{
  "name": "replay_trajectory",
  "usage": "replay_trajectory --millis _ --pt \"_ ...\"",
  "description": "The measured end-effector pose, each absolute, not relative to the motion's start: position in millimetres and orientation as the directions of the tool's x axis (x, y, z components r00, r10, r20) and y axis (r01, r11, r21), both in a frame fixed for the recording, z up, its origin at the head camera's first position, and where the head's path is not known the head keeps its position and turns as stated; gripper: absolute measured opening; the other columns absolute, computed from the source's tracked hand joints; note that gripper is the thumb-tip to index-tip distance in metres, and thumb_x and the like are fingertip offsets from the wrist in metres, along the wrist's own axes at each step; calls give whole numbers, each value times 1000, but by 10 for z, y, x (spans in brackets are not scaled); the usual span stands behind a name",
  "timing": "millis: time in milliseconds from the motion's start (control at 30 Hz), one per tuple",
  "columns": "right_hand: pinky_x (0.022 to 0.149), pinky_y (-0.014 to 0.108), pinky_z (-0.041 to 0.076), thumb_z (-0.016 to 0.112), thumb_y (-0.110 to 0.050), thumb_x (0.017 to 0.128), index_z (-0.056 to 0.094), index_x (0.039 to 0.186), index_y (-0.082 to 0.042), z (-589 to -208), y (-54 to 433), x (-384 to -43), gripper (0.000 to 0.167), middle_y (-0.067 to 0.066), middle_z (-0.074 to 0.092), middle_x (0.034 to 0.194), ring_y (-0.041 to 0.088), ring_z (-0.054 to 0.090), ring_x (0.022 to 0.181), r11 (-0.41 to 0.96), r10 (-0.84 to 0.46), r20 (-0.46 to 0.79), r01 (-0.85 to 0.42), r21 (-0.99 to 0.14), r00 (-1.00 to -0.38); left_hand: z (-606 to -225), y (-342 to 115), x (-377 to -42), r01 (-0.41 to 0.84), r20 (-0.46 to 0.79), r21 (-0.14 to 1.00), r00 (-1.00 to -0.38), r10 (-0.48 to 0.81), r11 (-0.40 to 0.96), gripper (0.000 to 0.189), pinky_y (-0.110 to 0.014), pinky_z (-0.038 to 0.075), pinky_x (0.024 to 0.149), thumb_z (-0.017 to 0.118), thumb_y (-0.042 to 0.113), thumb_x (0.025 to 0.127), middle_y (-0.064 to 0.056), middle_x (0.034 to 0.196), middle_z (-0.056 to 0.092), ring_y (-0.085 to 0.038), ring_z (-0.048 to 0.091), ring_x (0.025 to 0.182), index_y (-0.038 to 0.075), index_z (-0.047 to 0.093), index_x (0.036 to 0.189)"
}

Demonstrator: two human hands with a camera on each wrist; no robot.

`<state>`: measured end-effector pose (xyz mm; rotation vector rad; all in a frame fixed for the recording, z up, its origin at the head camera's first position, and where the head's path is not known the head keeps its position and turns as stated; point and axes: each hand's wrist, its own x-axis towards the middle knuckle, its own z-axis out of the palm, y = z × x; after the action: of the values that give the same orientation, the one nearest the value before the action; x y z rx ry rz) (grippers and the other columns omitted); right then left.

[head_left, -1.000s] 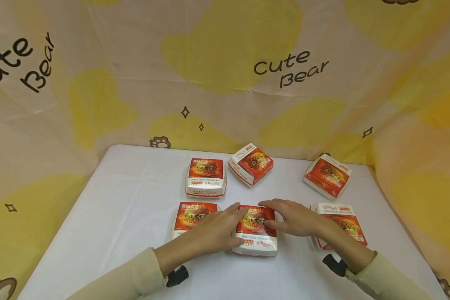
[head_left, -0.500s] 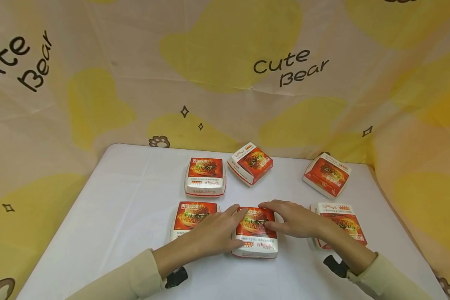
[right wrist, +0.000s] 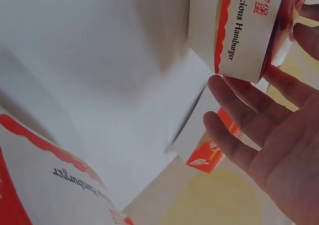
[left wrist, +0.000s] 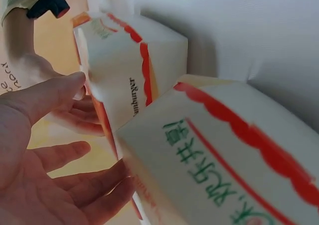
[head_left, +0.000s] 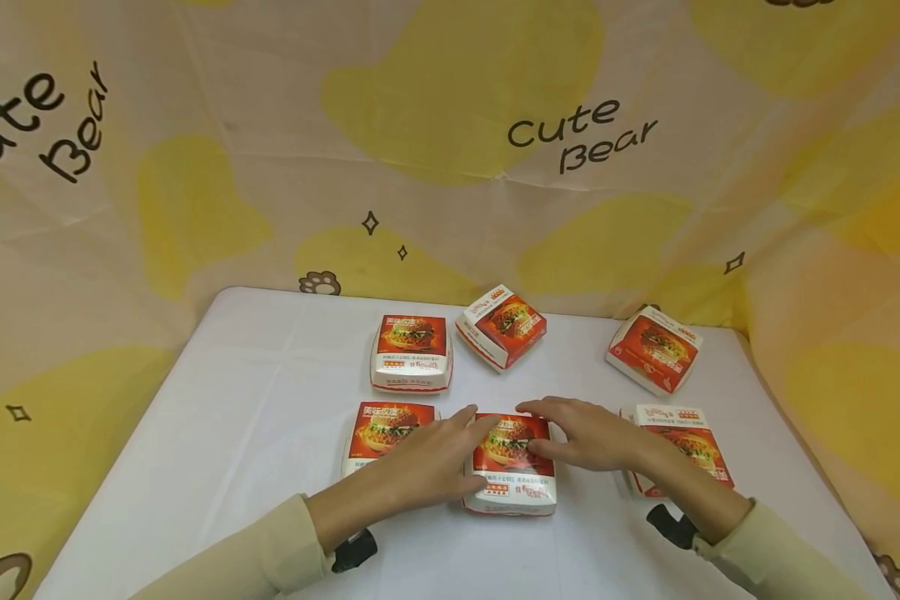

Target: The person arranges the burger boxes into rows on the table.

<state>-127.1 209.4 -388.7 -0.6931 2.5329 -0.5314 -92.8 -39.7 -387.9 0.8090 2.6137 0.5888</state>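
In the head view, a white-and-red hamburger box [head_left: 513, 479] lies at the front middle with a burger picture on its lid. My left hand [head_left: 437, 458] is at its left edge, thumb and fingers loosely spread. At the far right corner, my right hand [head_left: 591, 435] reaches over the lid with relaxed fingers. The left wrist view has my left thumb [left wrist: 55, 95] near this box's side [left wrist: 124, 60], with other fingers beside a second hamburger box [left wrist: 224, 150]. Extended fingertips of my right hand [right wrist: 279, 140] sit right at the box's corner in the right wrist view.
A hamburger box [head_left: 382, 433] lies left of the middle one, partly behind my left forearm. Another box [head_left: 690, 446] is on the right. Three more, a back left box [head_left: 411, 354], a tilted box [head_left: 502, 329] and a back right box [head_left: 655, 352], stand along the white table's [head_left: 255, 400] rear.
The middle box has shifted very slightly toward the front between one second and half a second ago. Both hands stay nearly where they were.
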Motion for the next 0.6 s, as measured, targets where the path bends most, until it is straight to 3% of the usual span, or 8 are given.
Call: replay_trajectory --millis 300,600 --pt "92 57 51 63 -43 96 42 150 -9 -3772 2077 -1475 67 20 51 144 37 59 119 808 -503 -215 -367 -461 -837 -3662 -423 -1097 413 -157 516 -815 558 750 73 -54 44 103 76 37 88 -12 151 46 -32 50 133 18 45 151" --pt "85 52 55 64 -32 97 35 151 1 -3764 2049 -1791 70 29 49 140 43 59 113 803 -453 -152 -328 -498 -878 -3605 -494 -1626 401 -47 623 -838 544 672 71 -48 38 110 75 31 89 -8 150 47 -26 43 139 14 43 151"
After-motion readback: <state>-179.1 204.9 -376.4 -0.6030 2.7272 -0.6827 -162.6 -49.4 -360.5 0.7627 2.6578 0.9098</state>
